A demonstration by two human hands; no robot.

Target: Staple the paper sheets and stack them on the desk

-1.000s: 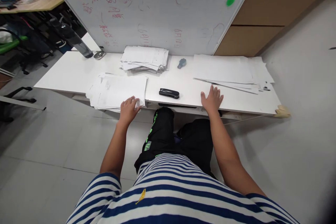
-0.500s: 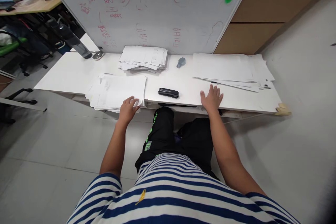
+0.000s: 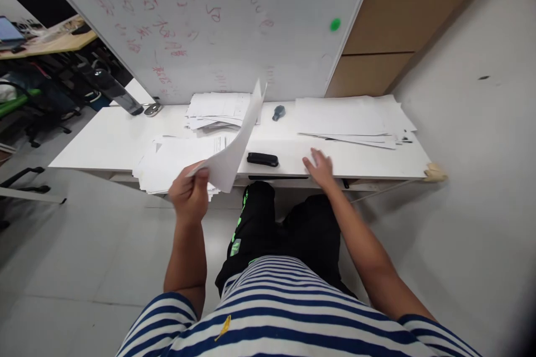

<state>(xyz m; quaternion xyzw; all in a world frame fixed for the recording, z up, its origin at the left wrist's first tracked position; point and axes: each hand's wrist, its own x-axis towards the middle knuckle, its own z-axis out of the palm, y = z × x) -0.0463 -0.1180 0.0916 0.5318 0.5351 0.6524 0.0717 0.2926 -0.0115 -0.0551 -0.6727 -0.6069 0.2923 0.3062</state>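
Observation:
Pinched between the thumb and fingers of my left hand are lifted paper sheets, curving up and to the right; how many I cannot tell. Below them a loose paper pile overhangs the front edge of the white table. My right hand is open, fingers apart, over the front part of the table and holding nothing. A black stapler lies between my hands. Behind the raised paper sits a thicker paper stack, partly covered by it.
Flat sheets are spread at the right, and a small grey-blue object lies at the back. A computer mouse and a dark bottle are at the left. A whiteboard rises behind the table.
My left hand has raised paper off the left pile and turned it upright. My right hand has shifted left, nearer the stapler. The camera view has tilted up slightly.

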